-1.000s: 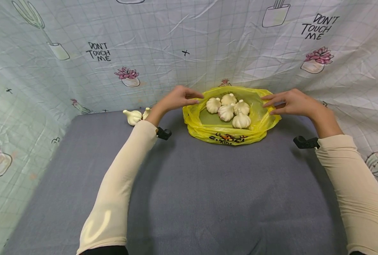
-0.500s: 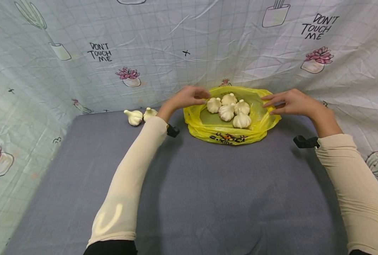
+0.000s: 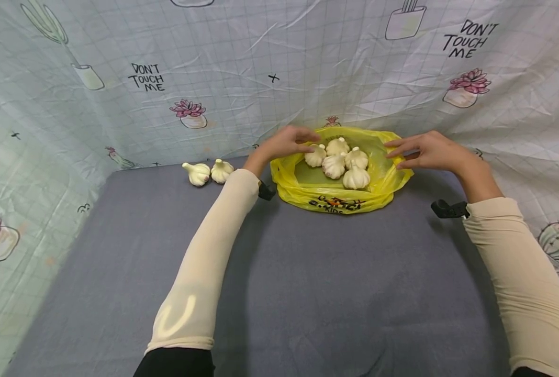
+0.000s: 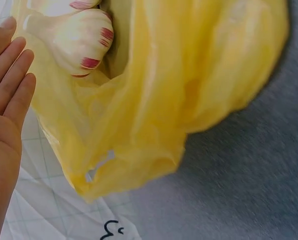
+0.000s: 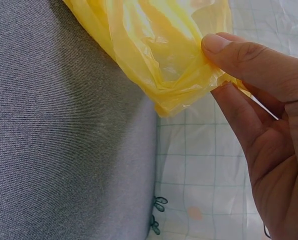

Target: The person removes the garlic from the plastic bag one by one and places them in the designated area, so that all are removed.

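A yellow plastic bag (image 3: 291,191) lies with its mouth spread wide at the back of the table, several garlic bulbs (image 3: 356,178) inside. Over its left rim reaches my left hand (image 3: 286,143), beside the leftmost bulb (image 3: 314,157) in the bag. The left wrist view has that hand's fingers (image 4: 13,70) straight and holding nothing, near a garlic bulb (image 4: 84,42) with purple-red streaks. At the opposite side, my right hand (image 3: 435,152) pinches the bag's right edge; thumb and fingers grip the thin plastic (image 5: 161,65) in the right wrist view.
Two more garlic bulbs, one (image 3: 197,174) farther left and one (image 3: 222,171) closer to the left forearm, sit on the grey tabletop (image 3: 317,283). A printed sheet (image 3: 242,63) with plant drawings hangs behind and along the sides, right against the bag's back.
My left hand has moved right, from outside the bag's left rim to above the bulbs inside. Both bulbs on the table now show fully. The right hand stays at the bag's edge.
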`<state>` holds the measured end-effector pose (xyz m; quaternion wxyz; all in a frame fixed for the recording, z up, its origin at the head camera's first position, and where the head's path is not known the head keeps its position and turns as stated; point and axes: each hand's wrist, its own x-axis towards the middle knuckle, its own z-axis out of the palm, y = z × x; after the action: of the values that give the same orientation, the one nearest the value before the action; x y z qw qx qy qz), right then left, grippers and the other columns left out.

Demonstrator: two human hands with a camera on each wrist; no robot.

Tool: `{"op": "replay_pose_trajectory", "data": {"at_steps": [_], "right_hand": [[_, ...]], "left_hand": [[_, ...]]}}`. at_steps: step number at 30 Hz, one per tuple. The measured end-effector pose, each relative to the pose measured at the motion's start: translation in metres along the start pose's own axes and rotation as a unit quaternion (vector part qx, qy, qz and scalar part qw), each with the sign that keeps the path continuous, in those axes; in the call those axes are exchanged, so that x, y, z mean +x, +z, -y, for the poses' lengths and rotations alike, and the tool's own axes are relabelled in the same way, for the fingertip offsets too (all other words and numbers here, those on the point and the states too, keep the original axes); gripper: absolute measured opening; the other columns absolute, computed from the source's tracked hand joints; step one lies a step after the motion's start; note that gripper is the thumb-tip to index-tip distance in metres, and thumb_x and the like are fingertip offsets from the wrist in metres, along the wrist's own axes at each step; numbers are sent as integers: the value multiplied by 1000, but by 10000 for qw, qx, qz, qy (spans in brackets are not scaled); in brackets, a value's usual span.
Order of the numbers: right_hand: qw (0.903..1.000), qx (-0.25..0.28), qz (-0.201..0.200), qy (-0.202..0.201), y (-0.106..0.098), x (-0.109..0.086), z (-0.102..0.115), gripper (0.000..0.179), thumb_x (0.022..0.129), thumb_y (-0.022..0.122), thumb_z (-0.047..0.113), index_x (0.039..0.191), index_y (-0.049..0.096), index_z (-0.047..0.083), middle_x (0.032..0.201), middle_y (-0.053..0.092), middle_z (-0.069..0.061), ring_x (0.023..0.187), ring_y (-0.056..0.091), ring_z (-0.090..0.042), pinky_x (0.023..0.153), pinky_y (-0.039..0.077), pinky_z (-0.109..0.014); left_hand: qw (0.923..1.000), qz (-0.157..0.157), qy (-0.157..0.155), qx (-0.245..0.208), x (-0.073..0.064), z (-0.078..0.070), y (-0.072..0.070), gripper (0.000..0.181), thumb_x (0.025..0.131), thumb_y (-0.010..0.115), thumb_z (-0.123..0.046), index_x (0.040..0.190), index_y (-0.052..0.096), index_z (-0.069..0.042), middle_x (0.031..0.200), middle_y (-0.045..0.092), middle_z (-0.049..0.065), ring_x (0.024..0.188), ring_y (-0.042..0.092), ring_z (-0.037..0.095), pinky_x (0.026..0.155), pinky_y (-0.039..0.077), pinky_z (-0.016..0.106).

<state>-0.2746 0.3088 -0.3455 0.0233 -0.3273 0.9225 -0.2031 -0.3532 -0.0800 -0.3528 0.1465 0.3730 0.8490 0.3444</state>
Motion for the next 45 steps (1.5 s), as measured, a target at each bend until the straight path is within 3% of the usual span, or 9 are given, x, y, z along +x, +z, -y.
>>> {"op": "replay_pose_trajectory", "data": {"at_steps": [8,15,24,36,45], "right_hand": [[10000,19,-91,-35,2,-2,-2,32,85,84,13,117,79,14,137,65,-8,91,75,-11,67,51,-10],[9998,-29,-168,-118,4,-4,-3,32,84,84,11,116,79,13,136,66,-8,90,74,-8,66,50,-9],[9996,193,-135,-129,4,-6,-3,32,85,83,9,117,79,12,137,65,-9,93,74,-11,68,51,-8],[9997,-3,-152,-192,7,-7,-8,33,85,84,10,117,79,13,136,66,-9,90,74,-12,65,50,-10],[9998,-20,-76,-162,7,-6,-10,33,85,84,11,118,79,13,136,66,-9,92,76,-20,66,52,-11]], "left_hand": [[9988,19,-39,-494,14,-1,1,41,99,70,-19,136,64,-3,139,63,15,130,58,30,106,48,36],[9986,97,-232,-458,22,2,8,34,99,69,-18,130,70,-5,137,64,12,125,61,23,102,50,33],[9961,-473,-471,-575,21,11,15,25,99,68,-14,121,75,-3,123,73,8,114,66,18,95,53,30],[9933,-619,-781,-582,23,6,21,26,98,70,-16,120,75,-3,122,73,8,115,65,17,98,51,28],[9932,-797,-553,-638,24,4,24,24,98,69,-10,118,75,1,120,74,12,112,67,20,95,53,28]]}}
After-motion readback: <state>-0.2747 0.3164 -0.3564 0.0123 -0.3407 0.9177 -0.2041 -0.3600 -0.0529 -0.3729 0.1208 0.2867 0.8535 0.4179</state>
